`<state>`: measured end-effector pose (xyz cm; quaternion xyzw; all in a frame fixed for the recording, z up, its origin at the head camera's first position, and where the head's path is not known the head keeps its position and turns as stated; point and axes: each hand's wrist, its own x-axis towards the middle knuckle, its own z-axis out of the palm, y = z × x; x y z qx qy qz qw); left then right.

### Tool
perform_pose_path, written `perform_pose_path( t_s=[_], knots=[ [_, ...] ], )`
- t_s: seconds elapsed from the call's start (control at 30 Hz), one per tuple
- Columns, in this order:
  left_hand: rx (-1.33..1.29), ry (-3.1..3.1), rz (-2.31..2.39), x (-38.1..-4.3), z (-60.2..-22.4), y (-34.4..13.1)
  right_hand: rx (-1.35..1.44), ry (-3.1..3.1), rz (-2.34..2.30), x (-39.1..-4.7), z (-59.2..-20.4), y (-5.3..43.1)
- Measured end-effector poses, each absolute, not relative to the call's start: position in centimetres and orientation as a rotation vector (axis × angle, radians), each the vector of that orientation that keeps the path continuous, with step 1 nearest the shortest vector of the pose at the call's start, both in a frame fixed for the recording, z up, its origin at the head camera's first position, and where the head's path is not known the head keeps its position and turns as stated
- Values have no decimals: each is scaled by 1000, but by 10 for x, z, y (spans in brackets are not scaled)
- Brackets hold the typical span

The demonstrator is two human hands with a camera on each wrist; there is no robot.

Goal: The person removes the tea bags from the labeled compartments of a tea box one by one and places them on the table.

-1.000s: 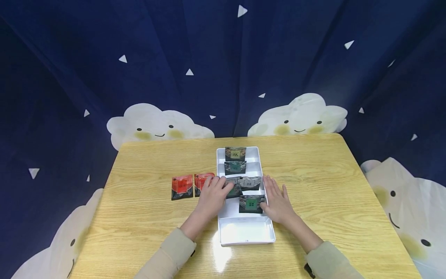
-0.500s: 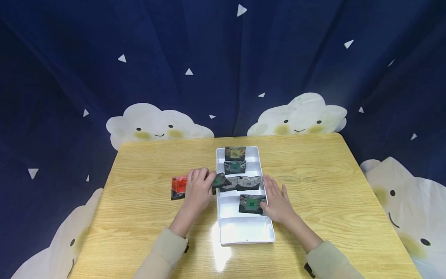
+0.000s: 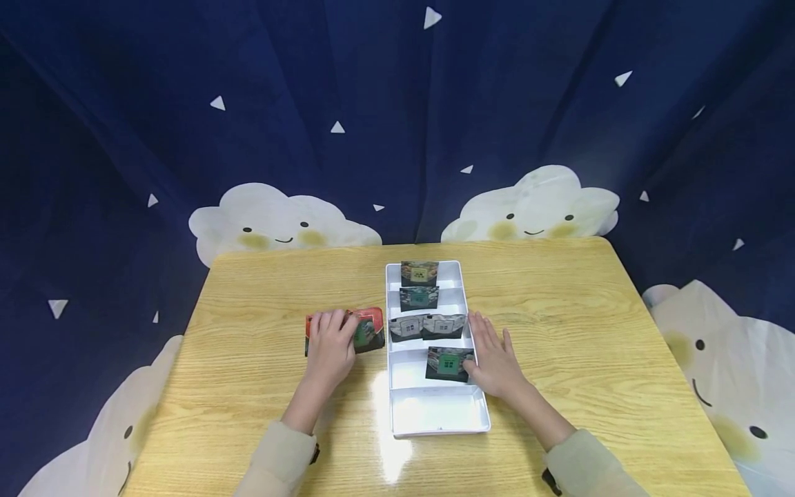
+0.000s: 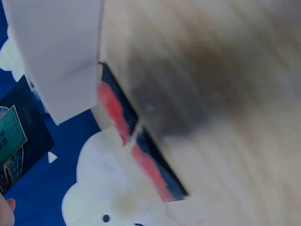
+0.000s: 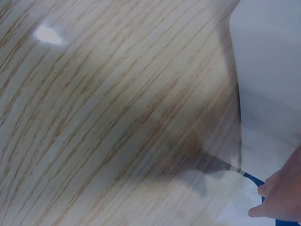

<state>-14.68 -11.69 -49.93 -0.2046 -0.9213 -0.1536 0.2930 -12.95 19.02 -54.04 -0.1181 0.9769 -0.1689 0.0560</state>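
At the left of the white divided tray point(image 3: 393, 373), my left hand point(image 3: 330, 348) pinches a dark sachet with a green label point(image 3: 364, 335). In the left wrist view this sachet point(image 4: 14, 132) shows at the left edge, beside a fingertip. The hand overlaps two red-and-black sachets; the right one point(image 3: 377, 317) shows past the held sachet, and the left one is mostly hidden. Along the tray's right side my right hand point(image 3: 495, 362) rests with straight fingers. Its thumb reaches over the rim to the edge of another green-labelled sachet point(image 3: 448, 364).
More sachets stand in the tray's compartments: a yellow-labelled one point(image 3: 419, 274) at the back, a teal-labelled one point(image 3: 419, 298) in front of it, then two grey ones point(image 3: 406, 328) side by side. A wooden table point(image 3: 559, 304) carries everything. Behind it hangs a dark blue curtain point(image 3: 397, 152).
My left hand has lifted the green-labelled sachet out from in front of the grey ones and carried it left over the red sachets. The right hand and tray have stayed in place.
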Motion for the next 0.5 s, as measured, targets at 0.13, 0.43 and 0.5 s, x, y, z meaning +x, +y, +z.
perform_pose_path(
  t_s=[0.13,0.43,0.5],
  knots=[
    [-559,-2509,-410,-143,-510,-123,-352,2962,-517,-129,-541,190],
    [-615,-2684,-361,-132,-541,-124,-363,2960,-516,-130,-540,190],
    [-631,-2717,-363,-131,-549,-121,-366,2962,-507,-130,-541,191]
  ],
)
